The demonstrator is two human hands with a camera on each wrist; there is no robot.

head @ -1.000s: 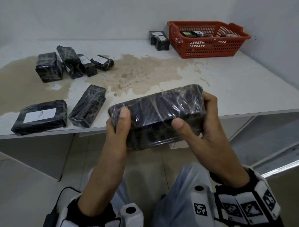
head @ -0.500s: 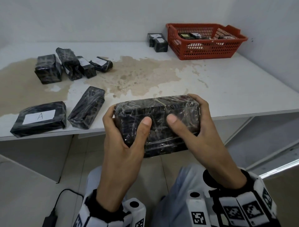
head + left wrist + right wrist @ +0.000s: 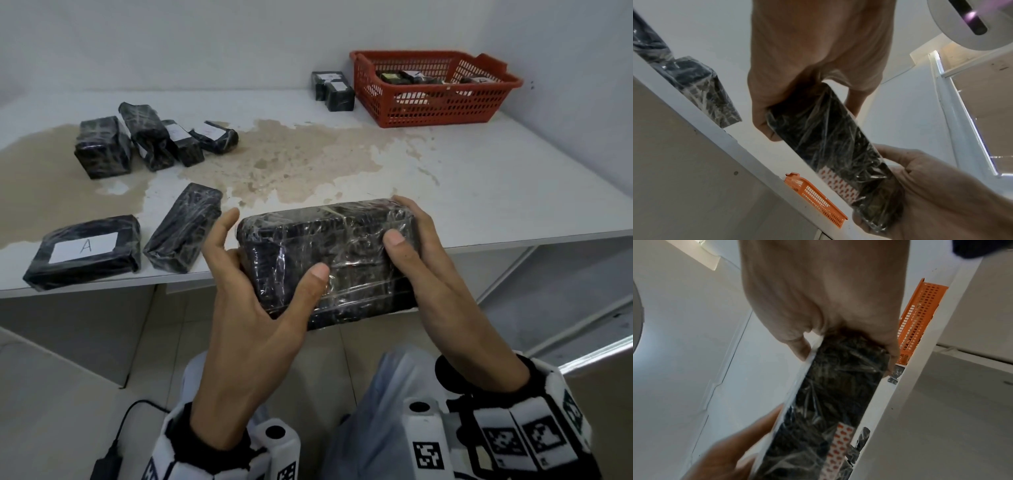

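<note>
Left hand (image 3: 253, 301) had loosened since half a second before: its forefinger now stood off the end of the wrapped package (image 3: 342, 253), fingers spread, while the thumb pressed the near face and the lower fingers stayed curled beneath (the parcel marked A (image 3: 85, 251) and its unlabelled neighbour (image 3: 183, 236) lay untouched on the worktop (image 3: 479, 192) further left). That package was held in the air, just at the worktop's front edge, and over the last second it had been turned about its long axis. On its right end the right hand (image 3: 435, 274) kept its clamp, thumb on the near face and fingers over the far side. Both wrist views showed a white patch with red marks (image 3: 835, 178) on a side hidden from the head camera. Probably the left hand was re-gripping for another turn, in search of a label, so the package had not yet been sorted. A red basket (image 3: 435, 89) holding similar parcels stood far right.
</note>
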